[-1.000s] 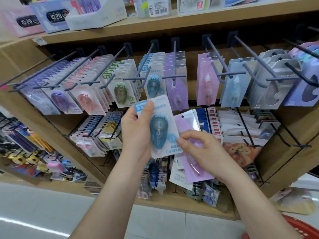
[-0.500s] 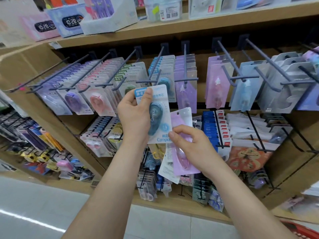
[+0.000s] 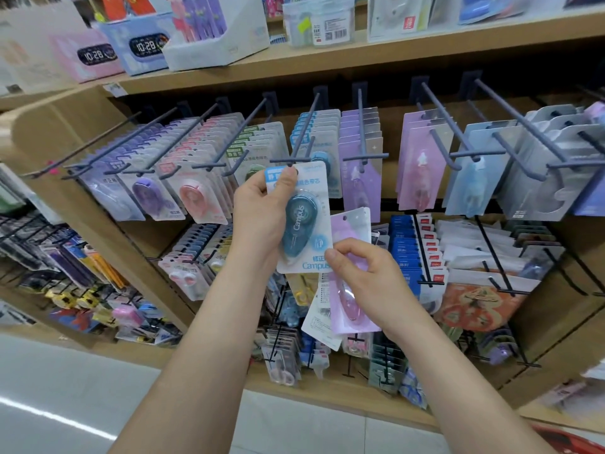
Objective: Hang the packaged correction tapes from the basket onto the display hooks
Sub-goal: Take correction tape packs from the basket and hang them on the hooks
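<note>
**Blue pack sits just under the hook tip; left hand leads**

- Your left hand (image 3: 262, 217) carries the blue tape pack (image 3: 306, 224). Its grip is clamped on the card, thumb pressed on the top left corner and fingers behind.
- The pack stands upright, facing you. Its long axis is near vertical, with the top leaning a little left.
- The card's top edge is just below the crossbar at the tip of the hook (image 3: 296, 149). That hook holds the row of matching blue packs (image 3: 316, 126) and runs from the back panel out toward you.
- The hang hole is by your thumb. Whether it is lined up with the tip, you cannot tell from here.
- Your right hand (image 3: 370, 283) is lower and to the right. Its grip pinches a purple pack (image 3: 350, 226), with what looks like a white pack (image 3: 319, 322) behind it. The thumb tip touches the blue card's lower right corner.
- Likely next move: raise the blue pack slightly and push it back onto the hook. The left hand is much the nearer one.
- Risk: your thumb may cover the hole, so shift it before threading.
- The red basket (image 3: 569, 442) shows only as a rim at the bottom right, well apart from both hands.
</note>
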Available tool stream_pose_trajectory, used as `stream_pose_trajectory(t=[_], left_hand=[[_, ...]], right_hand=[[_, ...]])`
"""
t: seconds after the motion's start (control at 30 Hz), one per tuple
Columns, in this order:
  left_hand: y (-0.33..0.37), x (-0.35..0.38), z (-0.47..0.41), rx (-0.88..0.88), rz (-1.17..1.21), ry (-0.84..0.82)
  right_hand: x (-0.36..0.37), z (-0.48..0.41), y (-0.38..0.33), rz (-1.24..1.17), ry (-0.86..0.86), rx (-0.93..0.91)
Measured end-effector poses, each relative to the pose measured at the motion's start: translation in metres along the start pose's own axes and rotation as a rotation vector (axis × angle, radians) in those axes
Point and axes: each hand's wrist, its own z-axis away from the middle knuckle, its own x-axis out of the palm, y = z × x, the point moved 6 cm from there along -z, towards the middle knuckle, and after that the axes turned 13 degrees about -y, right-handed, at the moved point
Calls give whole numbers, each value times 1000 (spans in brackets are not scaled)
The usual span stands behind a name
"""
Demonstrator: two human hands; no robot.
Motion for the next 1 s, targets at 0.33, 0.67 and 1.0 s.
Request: stream_pose_trajectory(t=[0.33,0.67,1.0], left_hand=[[3,1,-6,-93,34,-39],[-36,-9,25,2,-345,-71],[-25,8,4,-14,-820,-40]], right_hand=[[7,2,3,-80,28,13],[-14,-3,10,-104,197,43],[-28,11,3,-184,79,-38]])
